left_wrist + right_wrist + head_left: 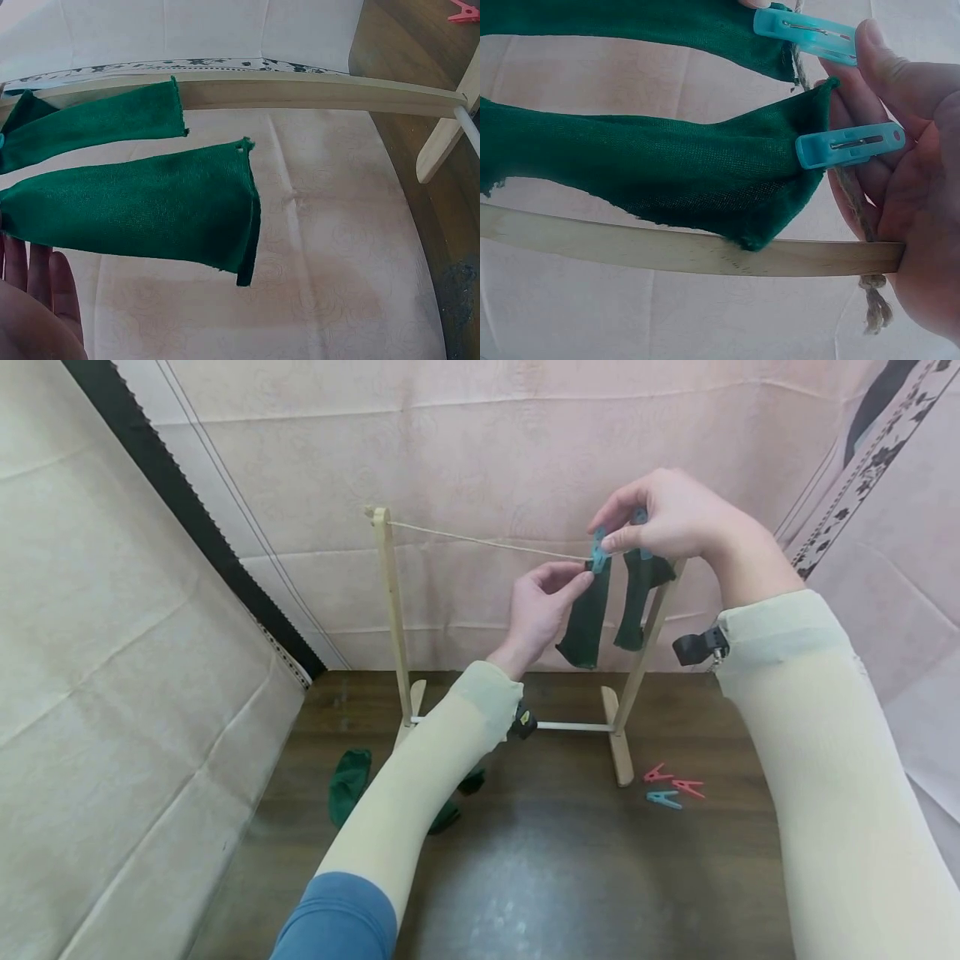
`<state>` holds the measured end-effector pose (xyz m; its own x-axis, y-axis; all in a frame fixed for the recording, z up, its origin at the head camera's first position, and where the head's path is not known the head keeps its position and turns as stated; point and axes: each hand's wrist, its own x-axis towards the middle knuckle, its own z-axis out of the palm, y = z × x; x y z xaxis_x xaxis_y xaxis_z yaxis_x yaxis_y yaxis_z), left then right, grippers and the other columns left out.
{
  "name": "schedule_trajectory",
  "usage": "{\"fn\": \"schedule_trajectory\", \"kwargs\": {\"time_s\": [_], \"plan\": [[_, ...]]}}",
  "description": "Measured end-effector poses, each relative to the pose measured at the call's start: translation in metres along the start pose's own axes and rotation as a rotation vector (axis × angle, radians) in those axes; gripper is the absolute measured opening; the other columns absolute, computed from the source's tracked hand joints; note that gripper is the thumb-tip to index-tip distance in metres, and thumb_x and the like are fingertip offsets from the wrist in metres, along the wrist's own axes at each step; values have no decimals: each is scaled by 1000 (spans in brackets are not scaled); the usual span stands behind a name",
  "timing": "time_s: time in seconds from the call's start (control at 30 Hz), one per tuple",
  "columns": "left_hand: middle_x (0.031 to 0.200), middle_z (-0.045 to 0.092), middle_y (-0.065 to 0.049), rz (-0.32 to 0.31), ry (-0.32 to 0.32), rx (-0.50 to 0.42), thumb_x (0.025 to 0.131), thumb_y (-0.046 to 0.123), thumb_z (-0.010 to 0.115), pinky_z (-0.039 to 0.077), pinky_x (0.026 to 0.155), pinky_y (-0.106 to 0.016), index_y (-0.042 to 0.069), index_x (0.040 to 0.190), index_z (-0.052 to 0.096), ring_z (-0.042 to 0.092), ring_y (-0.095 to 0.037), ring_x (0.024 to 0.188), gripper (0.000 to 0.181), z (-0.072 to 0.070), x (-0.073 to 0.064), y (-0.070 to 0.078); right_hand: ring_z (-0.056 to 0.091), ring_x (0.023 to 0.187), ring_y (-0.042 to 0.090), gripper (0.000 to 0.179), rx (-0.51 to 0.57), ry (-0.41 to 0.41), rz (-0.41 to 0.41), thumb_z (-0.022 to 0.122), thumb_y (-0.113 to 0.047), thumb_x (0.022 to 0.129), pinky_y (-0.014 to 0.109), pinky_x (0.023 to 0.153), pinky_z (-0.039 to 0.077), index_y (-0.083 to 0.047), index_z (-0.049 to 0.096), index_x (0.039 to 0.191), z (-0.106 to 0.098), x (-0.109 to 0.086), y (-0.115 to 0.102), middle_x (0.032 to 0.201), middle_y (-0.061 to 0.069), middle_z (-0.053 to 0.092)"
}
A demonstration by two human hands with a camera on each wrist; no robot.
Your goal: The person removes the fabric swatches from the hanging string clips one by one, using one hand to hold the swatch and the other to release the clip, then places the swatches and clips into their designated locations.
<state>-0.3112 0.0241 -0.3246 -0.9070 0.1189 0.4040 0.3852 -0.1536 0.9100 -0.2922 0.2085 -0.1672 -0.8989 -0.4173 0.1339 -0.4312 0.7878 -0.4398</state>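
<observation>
A rope runs between two wooden posts. My right hand pinches a light-blue clothespin, whose jaws sit over the rope at the top of a green piece of cloth. Just below the clothespin, my left hand pinches the upper end of that cloth, which hangs down and widens toward its lower edge. Nearer the right post hangs a second green cloth, clipped to the rope by another light-blue clothespin. In the right wrist view that clothespin lies in front of my right fingers.
The stand has a left post, a right post and a white lower rod. Two red clothespins and a blue clothespin lie right of it. More green cloth lies on the table, partly behind my left sleeve.
</observation>
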Motion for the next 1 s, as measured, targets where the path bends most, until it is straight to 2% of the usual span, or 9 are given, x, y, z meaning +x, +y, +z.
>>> {"fn": "schedule_trajectory", "kwargs": {"time_s": [0.27, 0.63, 0.83, 1.0], "plan": [[108, 79, -1, 9, -4, 34, 99, 24, 81, 57, 91, -28, 4, 113, 80, 72, -13, 103, 25, -1, -1, 1, 63, 106, 23, 23, -14, 28, -21, 74, -24, 103, 49, 97, 44, -12, 78, 122, 2, 0, 0, 116, 9, 77], [106, 79, -3, 0, 3, 36, 99, 23, 81, 57, 89, -28, 4, 113, 80, 71, -15, 100, 23, 0, -2, -1, 61, 104, 23, 17, -21, 50, -3, 73, -22, 104, 44, 93, 41, -14, 79, 118, 3, 0, 4, 113, 7, 78], [107, 78, 0, 11, -43, 91, 99, 25, 81, 56, 90, -29, 7, 113, 80, 71, -15, 101, 23, -2, -4, -4, 61, 101, 22, 16, -31, 59, -17, 72, -21, 105, 43, 91, 40, -13, 79, 117, 2, -1, 6, 111, 7, 78], [106, 78, 1, 19, -56, 92, 99, 26, 81, 57, 89, -31, 7, 113, 80, 70, -16, 100, 24, -3, -5, -7, 63, 98, 22, 16, -33, 78, -17, 71, -21, 105, 40, 85, 41, -12, 78, 116, 0, -2, 7, 109, 8, 79]]}}
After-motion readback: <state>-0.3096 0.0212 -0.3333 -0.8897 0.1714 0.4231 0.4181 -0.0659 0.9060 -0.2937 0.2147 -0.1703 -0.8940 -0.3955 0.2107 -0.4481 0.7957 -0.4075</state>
